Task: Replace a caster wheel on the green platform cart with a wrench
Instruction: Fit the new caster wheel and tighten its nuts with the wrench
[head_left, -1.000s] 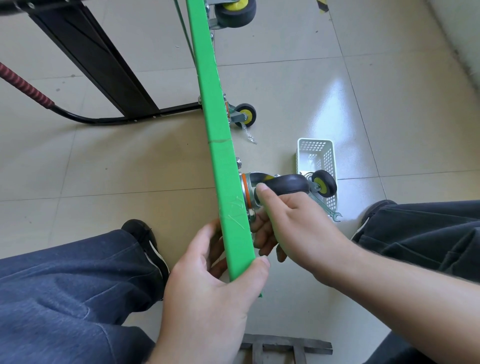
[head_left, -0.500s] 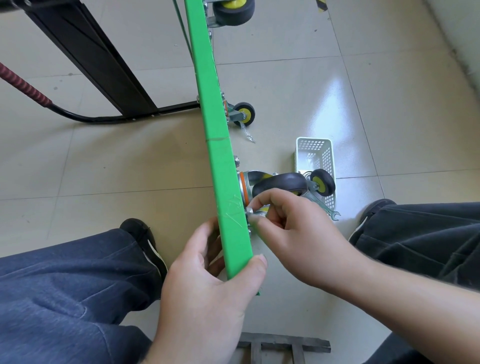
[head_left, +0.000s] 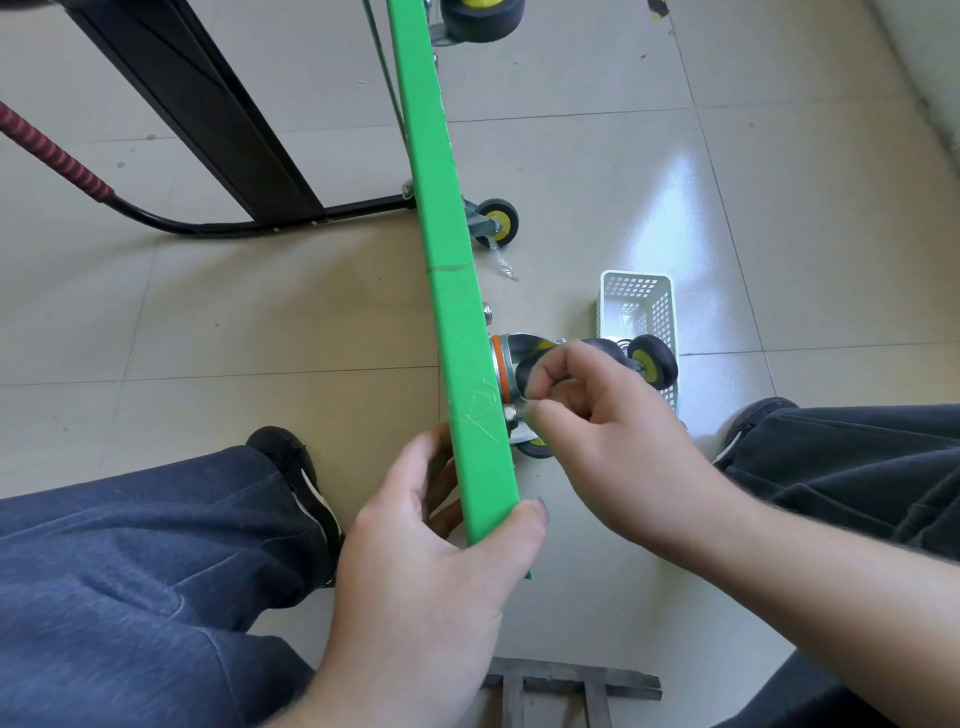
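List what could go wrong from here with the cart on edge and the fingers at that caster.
1. The green platform cart stands on edge, steadied only by the left hand gripping its near corner; a slip could tip it.
2. The right hand pinches something small at the nut by the caster; a loosened part may drop and roll across the tile floor.
3. The fingers work close beside the caster's metal bracket and could get pinched.
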